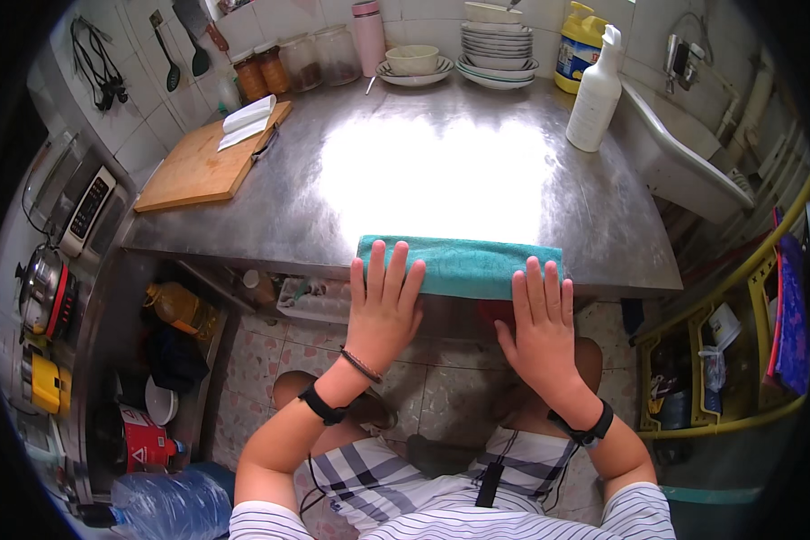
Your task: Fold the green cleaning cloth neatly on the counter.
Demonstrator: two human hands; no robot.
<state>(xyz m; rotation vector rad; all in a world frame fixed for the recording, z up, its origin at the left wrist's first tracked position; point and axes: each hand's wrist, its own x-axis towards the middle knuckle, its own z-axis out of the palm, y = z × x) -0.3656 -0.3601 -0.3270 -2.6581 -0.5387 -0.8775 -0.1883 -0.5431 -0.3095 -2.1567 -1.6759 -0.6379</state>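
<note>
A folded teal cloth (pixel 472 266) lies along the front edge of the stainless steel table (pixel 290 196), its near side reaching the edge. My left hand (pixel 385 304) rests flat on the cloth's left end, fingers spread and pointing away from me. On the right end lies my right hand (pixel 543 324), palm down, fingers slightly apart and thumb out to the side. Neither hand grips the cloth. Bright glare covers the middle of the tabletop behind it.
A wooden cutting board (pixel 202 158) with a folded white cloth (pixel 246 121) sits at the left. Stacked plates (pixel 496 50), a bowl (pixel 412 61) and glass jars (pixel 300 64) line the back. A white spray bottle (pixel 594 94) stands beside the sink (pixel 688 155). Yellow shelving (pixel 715 428) is at right.
</note>
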